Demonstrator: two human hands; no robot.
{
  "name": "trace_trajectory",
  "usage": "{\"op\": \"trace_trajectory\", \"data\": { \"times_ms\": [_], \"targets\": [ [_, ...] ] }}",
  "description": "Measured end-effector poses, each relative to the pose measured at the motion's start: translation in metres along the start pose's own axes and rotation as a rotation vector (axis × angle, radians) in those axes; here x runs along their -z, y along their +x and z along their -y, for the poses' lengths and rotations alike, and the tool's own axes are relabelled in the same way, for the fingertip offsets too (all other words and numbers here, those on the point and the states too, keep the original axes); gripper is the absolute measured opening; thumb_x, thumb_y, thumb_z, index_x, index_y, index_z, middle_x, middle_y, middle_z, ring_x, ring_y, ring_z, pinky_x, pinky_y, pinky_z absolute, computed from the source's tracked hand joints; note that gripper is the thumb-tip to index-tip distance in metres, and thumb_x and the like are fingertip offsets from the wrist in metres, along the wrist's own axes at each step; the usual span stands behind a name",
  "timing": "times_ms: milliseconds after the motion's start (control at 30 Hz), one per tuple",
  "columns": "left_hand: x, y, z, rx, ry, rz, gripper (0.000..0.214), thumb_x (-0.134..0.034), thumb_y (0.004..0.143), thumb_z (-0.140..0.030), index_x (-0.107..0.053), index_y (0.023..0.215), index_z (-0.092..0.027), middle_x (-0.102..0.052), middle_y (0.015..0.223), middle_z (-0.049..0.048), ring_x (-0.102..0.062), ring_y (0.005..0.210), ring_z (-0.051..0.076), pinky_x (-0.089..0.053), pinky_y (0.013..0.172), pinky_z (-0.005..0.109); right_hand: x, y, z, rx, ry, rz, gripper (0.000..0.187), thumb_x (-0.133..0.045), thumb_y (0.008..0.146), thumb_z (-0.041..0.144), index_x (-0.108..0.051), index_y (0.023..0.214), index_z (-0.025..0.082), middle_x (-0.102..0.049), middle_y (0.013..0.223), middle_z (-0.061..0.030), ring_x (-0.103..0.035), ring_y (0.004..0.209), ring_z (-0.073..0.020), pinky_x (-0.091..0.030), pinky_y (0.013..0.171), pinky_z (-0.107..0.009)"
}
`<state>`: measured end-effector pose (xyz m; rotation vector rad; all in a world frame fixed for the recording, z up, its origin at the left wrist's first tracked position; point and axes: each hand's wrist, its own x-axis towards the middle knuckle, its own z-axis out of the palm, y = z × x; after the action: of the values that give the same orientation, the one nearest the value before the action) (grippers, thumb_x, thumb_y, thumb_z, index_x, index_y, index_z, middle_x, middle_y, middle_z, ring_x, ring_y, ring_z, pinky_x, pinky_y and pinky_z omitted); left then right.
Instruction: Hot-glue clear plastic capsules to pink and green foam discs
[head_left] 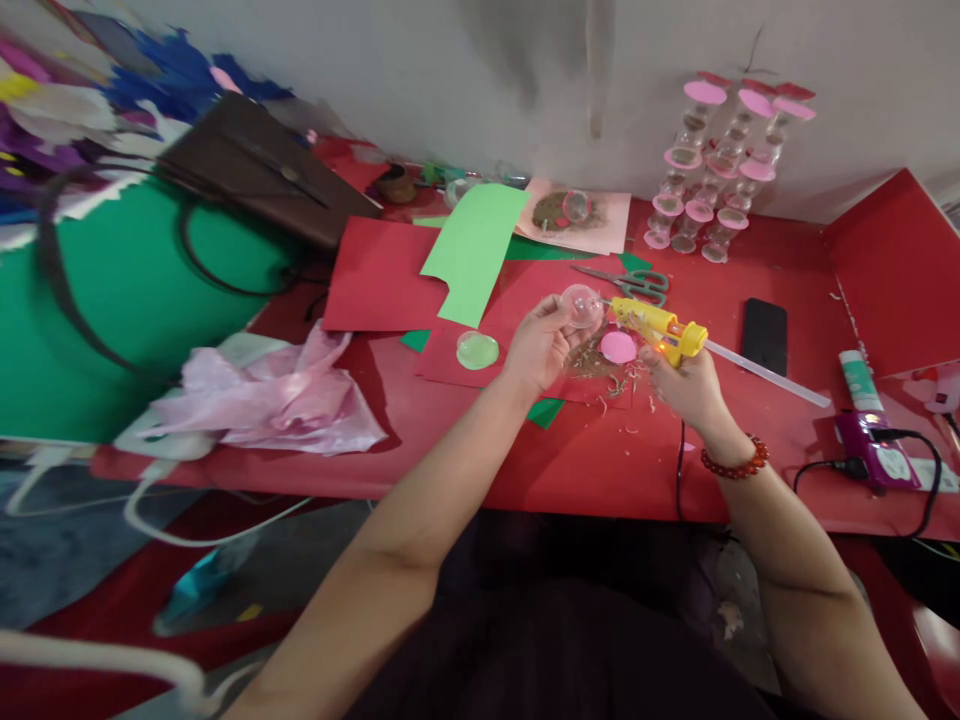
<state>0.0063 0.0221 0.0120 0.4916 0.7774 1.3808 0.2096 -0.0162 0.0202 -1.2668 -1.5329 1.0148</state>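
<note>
My left hand (541,345) pinches the edge of a clear plastic dome (580,306), holding it above the red paper. In my right hand (684,385) is a yellow hot glue gun (651,320), its nozzle close to the dome's right rim; I cannot tell whether they touch. A long clear glue stick (769,373) sticks out of the gun's back, and a small orange light glows near its handle. Below the hands lie a pink paper disc (619,347) and scattered dried bits (589,362). A green round piece (478,350) rests left of my left hand.
Grey-handled scissors (646,284) lie behind the glue gun. Green paper (480,240) and red sheets (382,275) cover the middle. Tiered clear-and-pink pieces (697,170) stand by the wall. A phone (765,336), purple power adapter (870,450), brown bag (274,170) and pink plastic bag (289,395) are around.
</note>
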Motion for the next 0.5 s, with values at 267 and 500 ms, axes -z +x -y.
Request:
{"op": "trace_trajectory", "data": {
  "times_ms": [267, 500],
  "targets": [
    [0.001, 0.001, -0.002, -0.032, -0.037, 0.012, 0.030, -0.060, 0.099, -0.010, -0.057, 0.069, -0.018, -0.076, 0.076, 0.0003, -0.078, 0.078, 0.013, -0.062, 0.104, 0.037, -0.003, -0.003, 0.005, -0.005, -0.016, 0.019, 0.043, -0.076, 0.085, 0.061, -0.074, 0.102, 0.021, -0.051, 0.058, 0.0046, -0.043, 0.055, -0.0128, -0.038, 0.049, -0.029],
    [0.002, 0.001, -0.002, -0.047, -0.015, -0.010, 0.030, -0.066, 0.095, -0.010, -0.056, 0.068, -0.019, -0.072, 0.072, -0.0005, -0.076, 0.076, 0.013, -0.061, 0.103, 0.037, -0.006, -0.004, -0.006, 0.004, -0.019, 0.037, 0.034, -0.076, 0.088, 0.057, -0.072, 0.093, 0.023, -0.053, 0.058, 0.0029, -0.050, 0.057, -0.0156, -0.042, 0.048, -0.029]
  ]
}}
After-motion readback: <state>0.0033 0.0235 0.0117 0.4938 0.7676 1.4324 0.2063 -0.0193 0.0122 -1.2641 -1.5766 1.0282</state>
